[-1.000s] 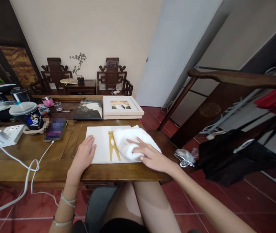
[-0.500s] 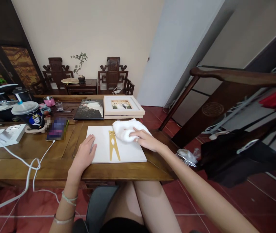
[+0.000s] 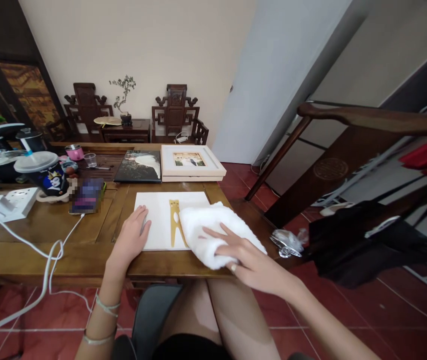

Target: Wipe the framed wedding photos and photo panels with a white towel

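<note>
White towel point(image 3: 213, 232) sits bunched under my right hand point(image 3: 249, 260), which lies flat on it with the fingers spread, pressing it onto the near right corner of the white board point(image 3: 156, 220). My left hand point(image 3: 130, 240) rests palm down at the board's left edge, fingers loosely open, pinning it to the wooden table point(image 3: 40, 235).

The towel already overhangs the table's front edge, so I judge a hard pull toward me could drag it off onto my lap. The gold clip-shaped piece point(image 3: 175, 227) on the board lies just beside the towel; a sideways sweep might snag it, though I cannot tell whether it is loose or printed on. If my left hand slackens, the board could skid toward the edge.

Room is fair: bare board lies between my hands. Beyond the board, the framed picture point(image 3: 190, 162) and a dark print point(image 3: 140, 167) sit close to its far edge, so a long push forward could bump them. To the left, the phone point(image 3: 85, 197), its white cable point(image 3: 53, 250) and a lidded cup point(image 3: 44, 172) stand well apart. On the right the table ends just past the towel.
</note>
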`<state>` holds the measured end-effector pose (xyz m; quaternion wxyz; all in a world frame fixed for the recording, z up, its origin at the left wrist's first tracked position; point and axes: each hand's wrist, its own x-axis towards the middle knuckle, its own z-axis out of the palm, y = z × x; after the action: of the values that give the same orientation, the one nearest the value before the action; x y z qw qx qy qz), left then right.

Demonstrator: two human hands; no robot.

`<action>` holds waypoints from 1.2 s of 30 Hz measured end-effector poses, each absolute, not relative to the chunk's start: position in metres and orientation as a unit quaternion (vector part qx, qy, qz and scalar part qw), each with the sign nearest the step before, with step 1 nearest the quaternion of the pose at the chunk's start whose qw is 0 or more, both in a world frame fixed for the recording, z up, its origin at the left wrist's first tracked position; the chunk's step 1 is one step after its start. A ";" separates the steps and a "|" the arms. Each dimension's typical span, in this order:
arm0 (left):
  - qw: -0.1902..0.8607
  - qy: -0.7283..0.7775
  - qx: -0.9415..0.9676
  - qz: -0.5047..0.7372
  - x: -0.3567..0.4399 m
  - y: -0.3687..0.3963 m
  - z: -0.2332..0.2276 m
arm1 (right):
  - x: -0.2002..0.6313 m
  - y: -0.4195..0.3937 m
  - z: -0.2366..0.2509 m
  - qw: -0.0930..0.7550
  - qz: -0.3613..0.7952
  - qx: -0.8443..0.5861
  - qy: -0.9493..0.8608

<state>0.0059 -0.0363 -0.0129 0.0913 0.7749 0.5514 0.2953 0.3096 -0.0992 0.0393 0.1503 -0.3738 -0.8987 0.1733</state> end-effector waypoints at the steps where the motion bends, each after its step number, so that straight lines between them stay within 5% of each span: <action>1: 0.090 0.550 0.776 0.297 0.006 -0.036 -0.013 | 0.312 -0.106 0.042 0.145 0.184 -0.374 -0.897; 7: 0.091 0.550 0.778 0.290 0.007 -0.037 -0.010 | 0.317 -0.080 0.044 0.136 0.223 -0.377 -0.889; 16: 0.088 0.550 0.778 0.291 0.006 -0.036 -0.010 | 0.288 0.027 0.026 0.169 0.126 -0.390 -0.896; 22: 0.090 0.549 0.777 0.293 0.007 -0.037 -0.010 | 0.289 -0.014 0.023 0.175 0.097 -0.384 -0.901; 29: 0.090 0.549 0.777 0.294 0.007 -0.036 -0.013 | 0.322 -0.102 0.057 0.105 0.248 -0.367 -0.890; 36: 0.091 0.554 0.777 0.284 0.007 -0.037 -0.011 | 0.327 -0.058 0.045 0.120 0.279 -0.435 -0.848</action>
<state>0.0071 -0.0370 -0.0108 0.0905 0.7775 0.5540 0.2835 0.3266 -0.0580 0.0448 0.1205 -0.4352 -0.8475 0.2789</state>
